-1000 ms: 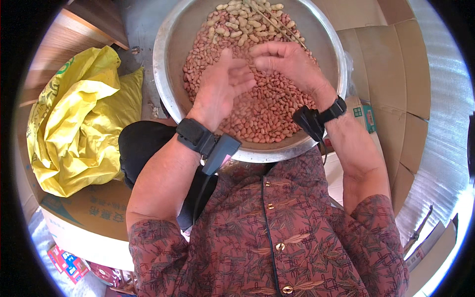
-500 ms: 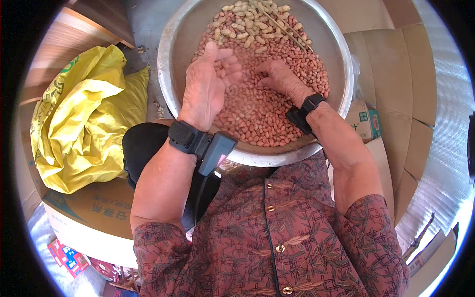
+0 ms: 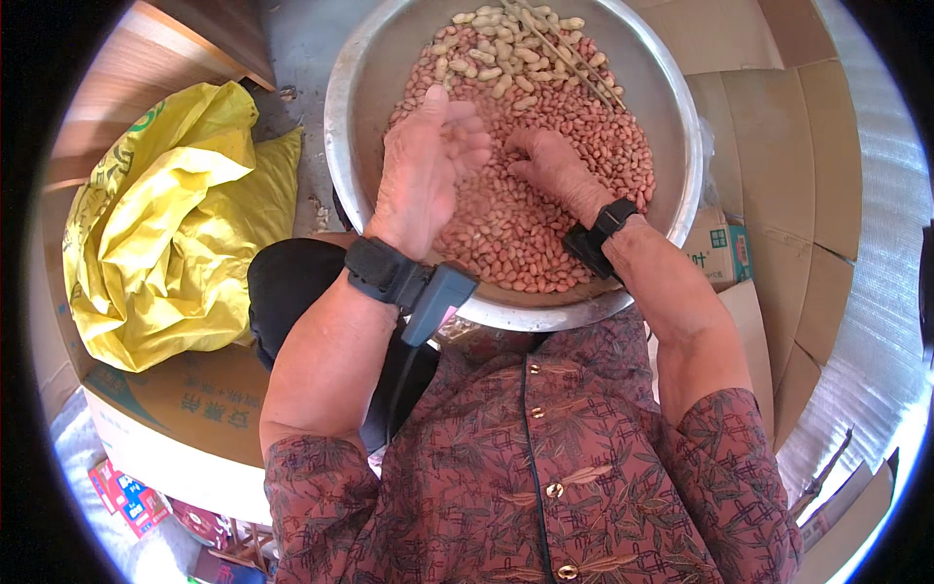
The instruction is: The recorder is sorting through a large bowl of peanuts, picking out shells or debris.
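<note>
Over the basin [image 3: 339, 127], left hand [image 3: 424, 167] loosely spread, right hand [image 3: 556, 170] curled at peanut kernels [image 3: 520, 248] (either's hold unclear); light handling limits spills.

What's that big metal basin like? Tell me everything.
The basin is wide, round and silvery, apparently metal, with a shiny rim and duller inner wall; its far edge is cut off. It sits before the torso, holding reddish shelled peanuts, with pale unshelled ones and thin stems toward the far side. The left hand and right hand reach over its near rim.
</note>
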The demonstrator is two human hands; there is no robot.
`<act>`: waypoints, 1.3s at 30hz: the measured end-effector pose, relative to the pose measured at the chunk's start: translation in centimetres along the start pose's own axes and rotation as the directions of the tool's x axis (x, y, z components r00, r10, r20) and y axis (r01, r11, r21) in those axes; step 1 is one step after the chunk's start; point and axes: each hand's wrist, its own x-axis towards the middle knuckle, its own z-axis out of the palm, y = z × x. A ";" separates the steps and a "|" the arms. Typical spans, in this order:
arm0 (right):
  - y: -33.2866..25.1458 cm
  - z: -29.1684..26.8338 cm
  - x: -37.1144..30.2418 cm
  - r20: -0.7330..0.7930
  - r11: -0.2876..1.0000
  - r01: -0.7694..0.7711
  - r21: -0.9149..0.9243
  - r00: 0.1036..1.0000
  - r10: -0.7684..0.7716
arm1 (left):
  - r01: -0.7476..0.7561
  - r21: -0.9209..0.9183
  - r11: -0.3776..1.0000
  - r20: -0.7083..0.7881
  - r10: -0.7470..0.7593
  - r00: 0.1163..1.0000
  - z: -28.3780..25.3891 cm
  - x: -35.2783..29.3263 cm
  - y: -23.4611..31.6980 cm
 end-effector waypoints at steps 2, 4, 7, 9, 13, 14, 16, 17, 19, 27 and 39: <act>-0.4 0.0 0.0 0.017 1.000 -0.010 -0.019 1.000 0.010 | -0.001 -0.025 1.000 0.014 0.002 1.000 -0.2 0.0 0.0; -0.3 -0.1 0.0 0.030 0.999 -0.024 -0.039 0.999 0.026 | 0.011 -0.018 1.000 -0.001 -0.011 1.000 0.0 0.1 0.1; -0.6 -0.8 -0.3 -0.070 0.998 0.054 -0.038 0.996 -0.056 | 0.014 -0.017 1.000 -0.026 -0.014 1.000 0.0 0.3 0.1; -1.6 -2.5 -0.4 -0.152 0.989 -0.002 0.151 0.988 0.025 | 0.005 -0.022 1.000 -0.034 -0.006 0.999 -0.1 0.3 0.1; -5.3 -5.5 -0.1 -0.298 0.924 0.237 0.299 0.943 -0.146 | 0.051 -0.051 0.997 -0.078 -0.055 0.995 0.4 0.1 0.5; -6.9 -6.4 -0.4 -0.191 0.796 0.208 0.569 0.975 -0.118 | 0.084 -0.084 0.993 -0.086 -0.091 0.992 0.4 0.0 0.7; -7.0 -6.7 -0.3 -0.082 0.604 0.138 0.785 0.989 -0.119 | 0.069 -0.107 0.992 -0.070 -0.077 0.995 0.3 0.3 0.5; -5.7 -5.9 0.5 -0.109 0.667 0.130 0.734 0.991 -0.074 | 0.054 -0.132 0.990 -0.057 -0.062 0.996 0.0 0.4 0.3; -3.1 -4.3 1.2 -0.142 0.723 0.120 0.680 0.989 -0.031 | 0.002 -0.125 0.992 -0.011 -0.003 1.000 -0.6 0.6 0.3; 0.1 1.2 1.5 0.091 0.974 0.218 -0.058 0.973 -0.212 | -0.074 -0.116 0.990 -0.054 0.068 0.996 -0.5 0.6 1.8; -0.9 0.9 0.8 0.144 0.993 0.098 0.070 0.984 -0.107 | -0.081 -0.092 0.992 -0.105 0.071 0.992 -0.5 0.7 1.8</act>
